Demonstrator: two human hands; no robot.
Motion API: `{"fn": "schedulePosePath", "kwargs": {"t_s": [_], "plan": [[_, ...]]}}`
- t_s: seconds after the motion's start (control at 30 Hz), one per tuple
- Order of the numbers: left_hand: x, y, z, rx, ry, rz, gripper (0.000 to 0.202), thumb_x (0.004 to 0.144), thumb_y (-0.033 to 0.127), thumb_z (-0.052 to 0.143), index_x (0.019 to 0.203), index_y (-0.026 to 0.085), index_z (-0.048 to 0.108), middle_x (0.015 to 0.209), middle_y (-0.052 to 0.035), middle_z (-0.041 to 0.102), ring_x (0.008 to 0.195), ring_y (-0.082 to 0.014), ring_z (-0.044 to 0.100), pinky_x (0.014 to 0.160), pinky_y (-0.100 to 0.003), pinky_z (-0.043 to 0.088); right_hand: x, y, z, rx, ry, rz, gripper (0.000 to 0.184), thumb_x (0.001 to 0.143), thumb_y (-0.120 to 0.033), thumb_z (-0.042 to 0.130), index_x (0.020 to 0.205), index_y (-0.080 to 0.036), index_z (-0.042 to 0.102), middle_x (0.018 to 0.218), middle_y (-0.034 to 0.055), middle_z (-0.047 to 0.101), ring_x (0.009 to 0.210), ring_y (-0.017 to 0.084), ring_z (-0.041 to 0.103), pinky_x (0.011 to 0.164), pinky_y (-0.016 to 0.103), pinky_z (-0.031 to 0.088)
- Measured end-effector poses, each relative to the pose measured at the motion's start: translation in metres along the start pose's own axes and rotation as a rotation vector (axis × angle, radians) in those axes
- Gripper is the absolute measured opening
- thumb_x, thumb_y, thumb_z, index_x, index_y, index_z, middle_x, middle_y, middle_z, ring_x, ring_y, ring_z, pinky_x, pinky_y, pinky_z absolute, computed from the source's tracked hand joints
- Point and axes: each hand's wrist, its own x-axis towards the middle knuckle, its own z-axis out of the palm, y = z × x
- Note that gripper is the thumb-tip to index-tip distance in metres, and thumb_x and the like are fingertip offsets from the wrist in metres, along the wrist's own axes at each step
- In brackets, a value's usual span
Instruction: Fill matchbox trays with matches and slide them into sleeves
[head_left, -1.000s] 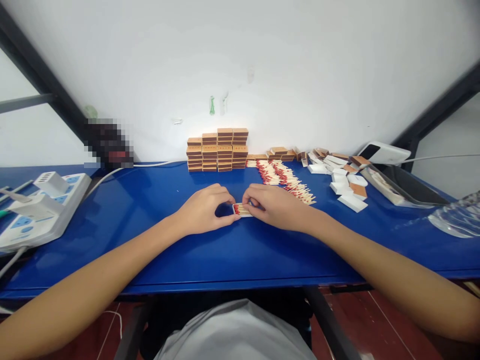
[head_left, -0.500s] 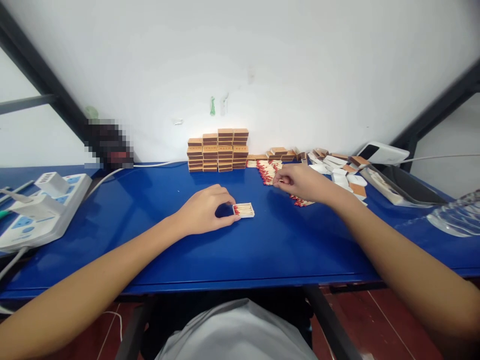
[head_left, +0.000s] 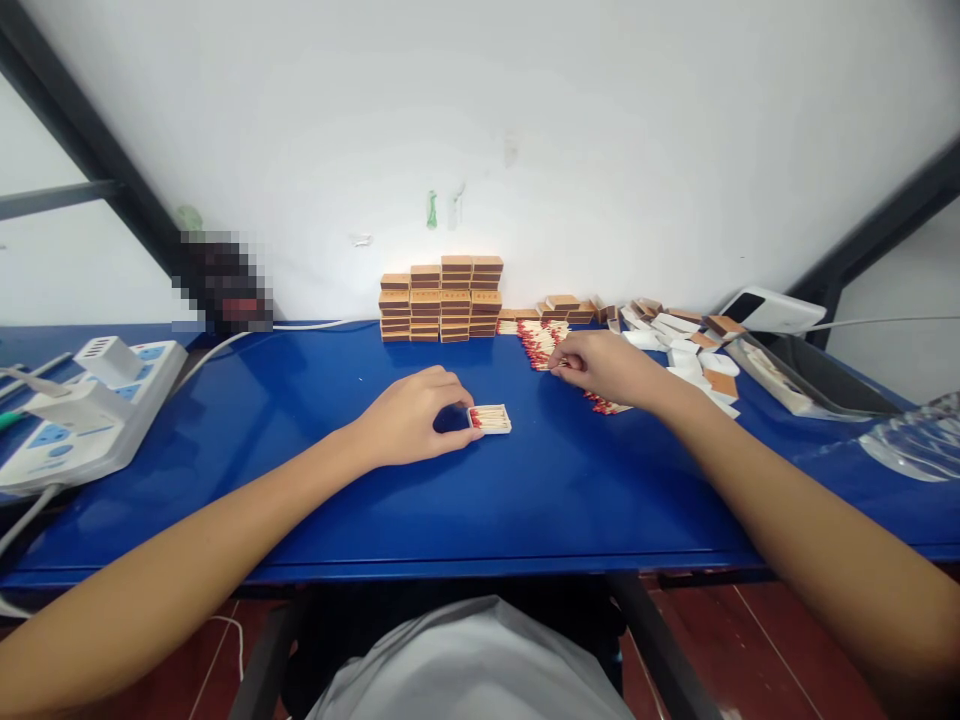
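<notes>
A small white matchbox tray (head_left: 501,431) lies on the blue table, partly filled with red-tipped matches. My left hand (head_left: 420,418) grips its left end between thumb and fingers. Farther right, my right hand (head_left: 596,362) is closed in a pinch at the near edge of a pile of loose matches (head_left: 541,340); what its fingertips hold is too small to make out. Another heap of matches (head_left: 609,404) shows below that hand, partly covered by it.
Closed matchboxes stand in a stepped stack (head_left: 440,302) against the wall. Brown sleeves and white trays (head_left: 682,340) lie jumbled at the right, beside a dark bin (head_left: 825,375) and a white device (head_left: 776,310). A power strip (head_left: 97,420) sits at the left.
The view has shifted slightly. Both hands keep nearly the same places, the left on the matchbox tray, the right at the match pile.
</notes>
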Motion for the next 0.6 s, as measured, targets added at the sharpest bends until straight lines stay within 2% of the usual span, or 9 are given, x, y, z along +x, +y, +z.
{"fn": "schedulePosePath", "kwargs": {"t_s": [0.23,0.6], "plan": [[-0.0001,0.0009,-0.0008,0.007,-0.020,-0.011,0.027,0.098,0.044,0.075,0.110,0.020,0.077,0.109,-0.0072,0.077,0.102,-0.0256,0.068,0.087,-0.040,0.056,0.0003,-0.0030,0.0008,-0.023,-0.011,0.052,0.017,0.097,-0.024,0.058,0.089,-0.018,0.072,0.087,0.0092,0.074,0.071,0.020,0.060,0.066,0.031,0.037],[0.0001,0.0001,-0.0009,0.005,-0.025,-0.017,0.026,0.098,0.043,0.076,0.111,0.021,0.077,0.109,-0.0073,0.077,0.103,-0.0260,0.068,0.086,-0.040,0.056,0.0006,0.0002,0.0045,0.010,-0.071,0.059,0.013,0.097,-0.024,0.056,0.091,-0.019,0.066,0.089,0.0096,0.074,0.073,0.021,0.062,0.067,0.031,0.039]]}}
